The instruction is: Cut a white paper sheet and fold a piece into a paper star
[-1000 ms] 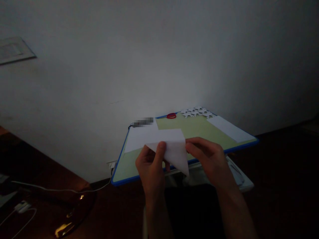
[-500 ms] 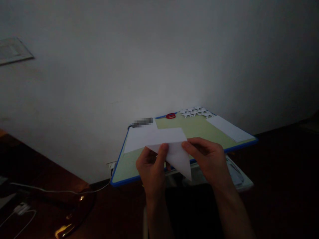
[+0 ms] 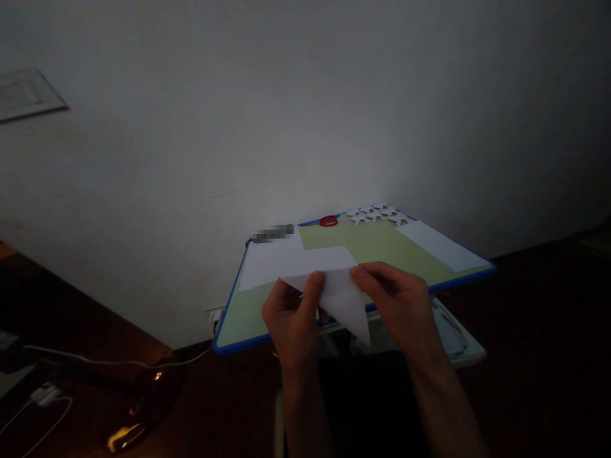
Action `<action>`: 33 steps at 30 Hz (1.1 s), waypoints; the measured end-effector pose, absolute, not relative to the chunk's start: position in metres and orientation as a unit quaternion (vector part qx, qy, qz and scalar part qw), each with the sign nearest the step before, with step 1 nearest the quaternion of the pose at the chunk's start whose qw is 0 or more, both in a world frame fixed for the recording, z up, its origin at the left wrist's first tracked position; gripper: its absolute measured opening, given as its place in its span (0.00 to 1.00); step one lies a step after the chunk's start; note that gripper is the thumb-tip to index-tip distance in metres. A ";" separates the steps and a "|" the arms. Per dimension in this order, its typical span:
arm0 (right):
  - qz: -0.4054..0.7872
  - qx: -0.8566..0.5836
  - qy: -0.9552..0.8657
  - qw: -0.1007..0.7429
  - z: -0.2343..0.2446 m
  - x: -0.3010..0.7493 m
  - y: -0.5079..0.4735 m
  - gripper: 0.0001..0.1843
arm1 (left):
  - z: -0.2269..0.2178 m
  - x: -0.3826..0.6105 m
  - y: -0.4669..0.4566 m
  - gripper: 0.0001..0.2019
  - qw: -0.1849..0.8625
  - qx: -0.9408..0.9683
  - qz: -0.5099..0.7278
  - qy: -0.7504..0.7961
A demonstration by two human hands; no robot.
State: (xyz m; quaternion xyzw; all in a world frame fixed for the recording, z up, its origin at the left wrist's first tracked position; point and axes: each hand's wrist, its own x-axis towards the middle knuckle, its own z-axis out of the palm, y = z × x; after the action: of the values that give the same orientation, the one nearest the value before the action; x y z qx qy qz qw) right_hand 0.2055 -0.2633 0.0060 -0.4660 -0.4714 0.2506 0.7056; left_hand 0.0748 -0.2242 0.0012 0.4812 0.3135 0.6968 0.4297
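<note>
Dim room, plain grey wall (image 3: 286, 114), dark reddish floor (image 3: 229, 407).
A pale green surface (image 3: 372, 245) with a blue edge stands against the wall at centre; a flat panel (image 3: 28, 95) sits on the wall upper left, a white cable (image 3: 119, 362) crosses lower left, and light fades toward the right edge.

Folded sheet (image 3: 342, 296), near centre, is showing smooth, matt white paper. White sheet (image 3: 267, 264) to the left and oblong paper (image 3: 442, 245) to the right are having the same dull finish; folded pieces (image 3: 377, 215) at far right are reading as paper too. Tabletop (image 3: 344, 236) is looking smooth, pale green, low-sheen; blue rim (image 3: 243, 346) is looking like plastic, as are red scissor handles (image 3: 323, 222). Far wall (image 3: 286, 114) is appearing matt, faintly marked. Dark base (image 3: 162, 394), near left, is gleaming glossy; material unclear.
</note>
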 end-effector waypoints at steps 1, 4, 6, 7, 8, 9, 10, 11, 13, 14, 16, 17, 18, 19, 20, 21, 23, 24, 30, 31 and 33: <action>0.244 -0.469 -0.473 0.705 0.006 0.205 -0.263 0.11 | 0.001 0.075 -0.224 0.14 0.429 0.481 0.696 0.317; 0.230 -0.472 -0.476 0.705 0.006 0.204 -0.263 0.12 | 0.000 0.075 -0.224 0.16 0.423 0.479 0.695 0.330; 0.225 -0.473 -0.478 0.705 0.007 0.203 -0.262 0.12 | -0.001 0.075 -0.224 0.17 0.418 0.478 0.696 0.334; 0.221 -0.473 -0.478 0.706 0.007 0.203 -0.262 0.12 | -0.001 0.075 -0.224 0.17 0.416 0.477 0.700 0.331; 0.216 -0.473 -0.478 0.707 0.007 0.203 -0.261 0.12 | -0.001 0.076 -0.223 0.17 0.415 0.477 0.704 0.324; 0.212 -0.473 -0.477 0.709 0.007 0.202 -0.261 0.12 | -0.001 0.076 -0.223 0.17 0.415 0.477 0.709 0.313; 0.209 -0.473 -0.476 0.712 0.007 0.202 -0.261 0.12 | -0.002 0.076 -0.224 0.17 0.417 0.477 0.714 0.299; 0.207 -0.471 -0.474 0.715 0.006 0.202 -0.261 0.11 | -0.001 0.076 -0.224 0.17 0.420 0.477 0.718 0.285; 0.206 -0.468 -0.471 0.719 0.005 0.203 -0.260 0.11 | -0.001 0.077 -0.224 0.19 0.421 0.480 0.722 0.267; 0.206 -0.467 -0.471 0.719 0.004 0.203 -0.260 0.11 | -0.001 0.077 -0.224 0.20 0.417 0.481 0.724 0.264; 0.204 -0.466 -0.478 0.716 0.002 0.204 -0.260 0.11 | 0.000 0.076 -0.225 0.21 0.401 0.476 0.736 0.266; 0.202 -0.465 -0.483 0.714 0.001 0.204 -0.259 0.12 | -0.001 0.076 -0.225 0.21 0.390 0.471 0.743 0.271; 0.198 -0.464 -0.488 0.712 0.000 0.205 -0.259 0.12 | -0.001 0.077 -0.224 0.21 0.378 0.467 0.749 0.278; 0.194 -0.464 -0.493 0.710 -0.001 0.205 -0.258 0.12 | -0.002 0.077 -0.224 0.21 0.365 0.465 0.754 0.286; 0.189 -0.464 -0.496 0.709 -0.001 0.205 -0.258 0.12 | -0.003 0.078 -0.224 0.21 0.351 0.466 0.756 0.296; 0.184 -0.465 -0.501 0.706 -0.002 0.204 -0.258 0.12 | -0.003 0.079 -0.224 0.22 0.336 0.467 0.758 0.307; 0.175 -0.469 -0.509 0.700 -0.003 0.203 -0.257 0.13 | -0.004 0.084 -0.224 0.23 0.310 0.459 0.764 0.329; 0.171 -0.470 -0.512 0.699 -0.003 0.201 -0.257 0.13 | -0.005 0.088 -0.223 0.22 0.299 0.450 0.768 0.344; 0.155 -0.473 -0.523 0.692 -0.003 0.193 -0.255 0.13 | -0.007 0.106 -0.222 0.20 0.280 0.390 0.759 0.439; 0.153 -0.475 -0.525 0.689 -0.003 0.192 -0.254 0.13 | -0.008 0.107 -0.221 0.20 0.284 0.382 0.758 0.446; 0.150 -0.478 -0.527 0.687 -0.004 0.192 -0.253 0.14 | -0.009 0.108 -0.220 0.21 0.293 0.368 0.757 0.453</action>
State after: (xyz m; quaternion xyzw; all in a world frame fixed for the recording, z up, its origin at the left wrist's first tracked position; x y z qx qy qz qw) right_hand 0.1916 -0.2527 -0.0036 -0.4779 -0.5271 0.1499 0.6865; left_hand 0.1079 -0.2202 -0.0088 0.3682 0.4529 0.7572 0.2930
